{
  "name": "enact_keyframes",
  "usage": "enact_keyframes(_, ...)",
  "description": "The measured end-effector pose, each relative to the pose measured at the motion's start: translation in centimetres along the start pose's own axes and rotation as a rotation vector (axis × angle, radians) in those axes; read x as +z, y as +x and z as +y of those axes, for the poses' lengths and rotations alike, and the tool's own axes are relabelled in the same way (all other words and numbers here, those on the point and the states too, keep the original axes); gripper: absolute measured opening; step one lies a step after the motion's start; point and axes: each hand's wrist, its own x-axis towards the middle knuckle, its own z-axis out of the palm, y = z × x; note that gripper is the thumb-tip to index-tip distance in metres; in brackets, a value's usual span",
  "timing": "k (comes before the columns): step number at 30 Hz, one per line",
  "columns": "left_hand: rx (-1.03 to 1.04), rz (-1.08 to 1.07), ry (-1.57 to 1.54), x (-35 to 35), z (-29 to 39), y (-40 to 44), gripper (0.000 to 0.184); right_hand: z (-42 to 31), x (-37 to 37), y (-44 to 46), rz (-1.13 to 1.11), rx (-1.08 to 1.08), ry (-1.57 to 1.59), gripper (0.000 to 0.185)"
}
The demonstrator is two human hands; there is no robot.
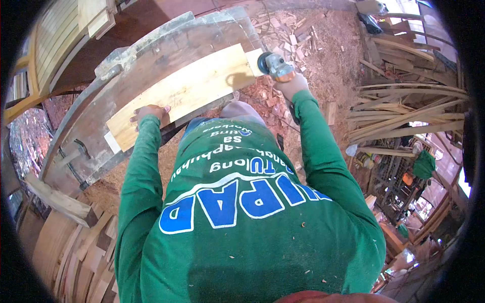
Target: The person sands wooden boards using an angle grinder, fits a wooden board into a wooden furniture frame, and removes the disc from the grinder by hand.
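A pale, slightly curved wooden board (pixel 187 91) lies across the worn workbench (pixel 136 76). Near the board's left end, my left hand (pixel 150 112) rests on its surface with the fingers spread. My right hand (pixel 294 87) is wrapped round an angle grinder (pixel 279 68) with a grey head and an orange body. The grinder's dark disc is just past the board's right end, beside a smaller pale piece of wood (pixel 254 61). I cannot tell whether the disc touches that piece. The grinder's shadow falls on the board.
Wood scraps and shavings (pixel 318 55) cover the ground beyond the bench. Long curved strips of wood (pixel 409 116) are piled on the right. More curved planks (pixel 76 252) stack at lower left, near a thick timber beam (pixel 60 199). A clamp (pixel 76 151) sits at the bench's left end.
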Motion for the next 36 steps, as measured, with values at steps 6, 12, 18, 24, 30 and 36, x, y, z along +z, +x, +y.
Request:
enact_keyframes(6, 0.046, -0.034, -0.008, -0.5, 0.0, -1.0, 0.122, 1.4, 1.2, -2.6, 0.009, 0.121, 0.064, 0.051)
enact_keyframes(12, 0.025, -0.031, -0.088, 0.4, -0.2, 0.7, 0.133, 2.3, 1.7, -1.1, 0.001, 0.148, 0.075, 0.053)
enact_keyframes(18, -0.021, 0.060, -0.141, -0.1, -0.1, -2.0, 0.138, -2.2, 0.1, -2.4, 0.003, 0.204, -0.068, 0.057)
enact_keyframes(24, 0.010, 0.005, -0.096, -1.8, 0.3, -4.3, 0.133, -0.6, 1.4, 0.8, 0.045, 0.076, -0.056, 0.053)
enact_keyframes(30, -0.005, 0.016, -0.136, -1.7, 0.0, -4.4, 0.133, -1.2, 1.4, 3.9, -0.044, 0.024, -0.060, 0.057)
enact_keyframes(36, -0.025, 0.043, -0.166, -1.9, -0.3, -4.7, 0.140, -2.0, -0.2, 5.4, -0.050, 0.048, -0.093, 0.060)
